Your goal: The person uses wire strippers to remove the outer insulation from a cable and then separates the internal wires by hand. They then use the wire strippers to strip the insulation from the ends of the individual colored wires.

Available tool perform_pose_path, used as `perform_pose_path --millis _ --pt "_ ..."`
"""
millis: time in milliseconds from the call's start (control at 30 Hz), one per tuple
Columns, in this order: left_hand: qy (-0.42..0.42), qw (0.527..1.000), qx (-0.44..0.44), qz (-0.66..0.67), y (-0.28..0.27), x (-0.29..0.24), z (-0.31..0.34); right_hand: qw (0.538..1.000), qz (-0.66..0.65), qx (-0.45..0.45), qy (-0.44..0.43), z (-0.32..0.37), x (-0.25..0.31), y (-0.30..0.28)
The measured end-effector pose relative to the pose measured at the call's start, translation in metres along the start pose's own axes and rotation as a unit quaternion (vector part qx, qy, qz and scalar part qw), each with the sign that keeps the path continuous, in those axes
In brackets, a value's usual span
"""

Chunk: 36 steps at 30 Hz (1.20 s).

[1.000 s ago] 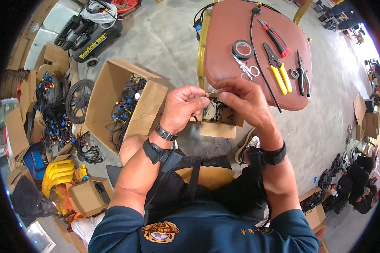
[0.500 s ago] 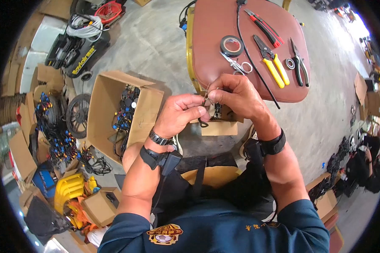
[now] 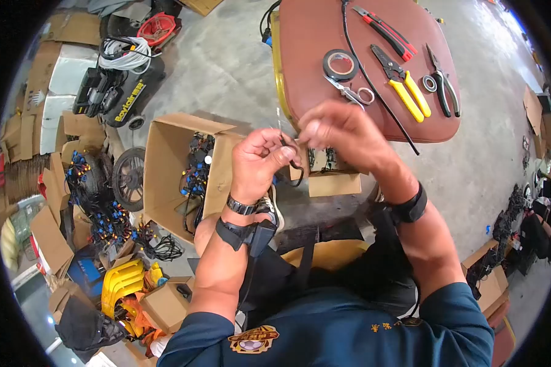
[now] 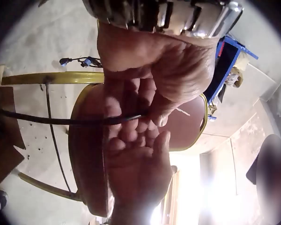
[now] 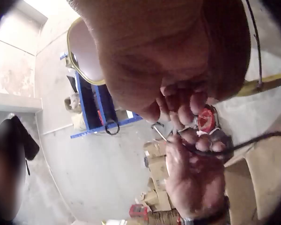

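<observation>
The left hand [image 3: 258,164] pinches a black cable [image 4: 61,122] between thumb and fingers; a thin pale end pokes out past those fingertips, and a dark curve hangs on the right hand's side. The right hand [image 3: 344,131], blurred, is just beside the left with its fingers bent; whether it grips anything, I cannot tell. Beneath the right hand sits a small cardboard box [image 3: 335,185]. Beyond it, on a brown seat [image 3: 309,37], lie scissors [image 3: 347,93], nearest, a tape roll [image 3: 352,73] and yellow-handled pliers [image 3: 400,77]. Left of the left hand stands a larger carton [image 3: 219,177].
</observation>
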<state>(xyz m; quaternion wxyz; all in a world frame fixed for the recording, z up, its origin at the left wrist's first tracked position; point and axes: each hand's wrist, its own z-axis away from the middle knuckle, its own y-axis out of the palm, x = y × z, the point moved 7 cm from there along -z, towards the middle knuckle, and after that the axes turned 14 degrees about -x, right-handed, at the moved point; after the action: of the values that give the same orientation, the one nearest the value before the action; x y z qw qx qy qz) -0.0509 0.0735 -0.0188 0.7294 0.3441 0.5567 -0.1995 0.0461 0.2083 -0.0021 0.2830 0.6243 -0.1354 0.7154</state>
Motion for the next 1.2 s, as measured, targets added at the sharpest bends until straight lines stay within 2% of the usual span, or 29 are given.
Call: perform_pose_path --millis 33,67,100,167,200,300,333,433,533,633,867,967,1067,1167,1200 --pt "0.02 1.0 -0.018 0.006 -0.003 -0.004 -0.002 0.998 0.026 0.027 -0.049 0.006 -0.007 0.012" --pt "0.034 0.999 -0.023 -0.002 -0.005 -0.009 -0.004 0.999 -0.026 0.046 -0.001 0.012 -0.02 0.024" --pt "0.039 0.999 -0.032 0.014 -0.008 -0.011 -0.005 0.998 0.057 0.032 -0.023 0.017 -0.023 0.03" --pt "0.052 0.996 -0.049 0.045 -0.014 -0.014 -0.007 0.991 0.121 0.033 -0.052 0.023 -0.035 0.037" --pt "0.051 0.994 -0.086 0.038 -0.019 -0.014 -0.003 0.991 0.127 0.015 -0.031 0.023 -0.03 0.041" --pt "0.057 0.989 -0.112 0.083 -0.018 -0.017 -0.002 0.988 0.152 0.031 0.026 0.021 -0.034 0.042" --pt "0.06 0.987 -0.125 0.076 -0.021 -0.015 -0.002 0.991 0.129 0.023 -0.022 0.022 -0.034 0.045" --pt "0.074 0.982 -0.163 0.061 -0.028 -0.011 0.0 0.994 0.092 0.023 -0.047 0.026 -0.042 0.051" --pt "0.089 0.977 -0.193 0.023 -0.028 -0.014 0.004 0.987 0.139 0.027 -0.072 0.026 -0.05 0.052" --pt "0.132 0.972 -0.192 -0.003 -0.021 -0.019 0.01 0.984 0.164 0.041 -0.058 0.029 -0.051 0.054" --pt "0.122 0.972 -0.2 -0.016 -0.021 -0.018 0.012 0.983 0.161 0.057 -0.073 0.037 -0.049 0.058" --pt "0.11 0.974 -0.194 -0.03 -0.021 -0.015 0.013 0.979 0.179 0.085 -0.041 0.037 -0.051 0.057" --pt "0.114 0.975 -0.181 -0.065 -0.016 -0.016 0.015 0.972 0.214 0.078 -0.05 0.038 -0.048 0.053" --pt "0.109 0.977 -0.165 -0.082 -0.009 -0.015 0.02 0.981 0.141 0.008 -0.136 0.034 -0.028 0.041" --pt "0.107 0.977 -0.156 -0.094 -0.007 -0.014 0.022 0.995 0.082 -0.017 -0.057 0.031 -0.03 0.034"
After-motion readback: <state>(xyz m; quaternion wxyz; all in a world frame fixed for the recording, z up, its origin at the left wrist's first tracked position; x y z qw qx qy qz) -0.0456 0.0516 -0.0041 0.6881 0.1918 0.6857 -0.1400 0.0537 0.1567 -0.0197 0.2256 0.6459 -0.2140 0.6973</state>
